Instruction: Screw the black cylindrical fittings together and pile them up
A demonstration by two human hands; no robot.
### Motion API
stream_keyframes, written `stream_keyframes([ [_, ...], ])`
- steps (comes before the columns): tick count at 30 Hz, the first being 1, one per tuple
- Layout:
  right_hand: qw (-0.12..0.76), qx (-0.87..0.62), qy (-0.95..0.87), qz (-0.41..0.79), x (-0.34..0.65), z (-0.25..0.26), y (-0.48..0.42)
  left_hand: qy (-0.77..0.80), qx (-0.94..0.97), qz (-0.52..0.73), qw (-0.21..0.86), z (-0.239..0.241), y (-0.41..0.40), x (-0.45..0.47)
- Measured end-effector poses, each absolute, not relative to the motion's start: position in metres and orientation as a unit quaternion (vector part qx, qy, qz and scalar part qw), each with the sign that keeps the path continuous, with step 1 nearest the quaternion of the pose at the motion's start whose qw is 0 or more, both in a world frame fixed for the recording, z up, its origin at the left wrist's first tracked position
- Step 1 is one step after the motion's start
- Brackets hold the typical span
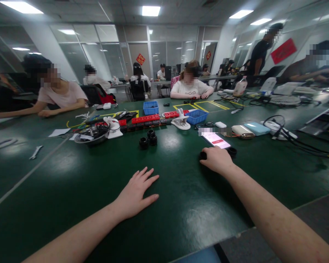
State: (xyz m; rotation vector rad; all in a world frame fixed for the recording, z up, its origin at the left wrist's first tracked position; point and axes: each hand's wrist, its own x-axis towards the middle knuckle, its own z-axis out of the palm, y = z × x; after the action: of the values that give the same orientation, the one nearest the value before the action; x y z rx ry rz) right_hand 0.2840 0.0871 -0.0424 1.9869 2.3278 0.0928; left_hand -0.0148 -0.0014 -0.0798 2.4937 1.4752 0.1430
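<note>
Left hand: flat on the green tabletop, grip spread and holding nothing, with bare surface all round it out to the near edge at 6 o'clock. Right hand: knuckles up over a small black ring that shows at its 9 o'clock side; whether the grip pinches the ring cannot be told. Nearby: second black ring just beside at 2 o'clock, phone at 12 o'clock, ring cluster well apart at 10 o'clock.

A dark green table is seen (shiny, with yellow tape lines stuck on far back). Three black rings are set near the middle. A phone is laid just beside a lone black ring. Blue bins, red blocks and a wrench are laid farther off.
</note>
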Motion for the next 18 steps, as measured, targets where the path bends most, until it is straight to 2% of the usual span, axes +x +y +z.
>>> stream_keyframes([
  [11, 0.050, 0.668, 0.741, 0.052, 0.294, -0.041, 0.091, 0.510, 0.850, 0.043, 0.121, -0.080, 0.001, -0.014],
  [18, -0.006, 0.695, 0.717, 0.058, 0.301, -0.037, 0.093, 0.510, 0.850, 0.042, 0.124, -0.079, 0.000, -0.014],
])
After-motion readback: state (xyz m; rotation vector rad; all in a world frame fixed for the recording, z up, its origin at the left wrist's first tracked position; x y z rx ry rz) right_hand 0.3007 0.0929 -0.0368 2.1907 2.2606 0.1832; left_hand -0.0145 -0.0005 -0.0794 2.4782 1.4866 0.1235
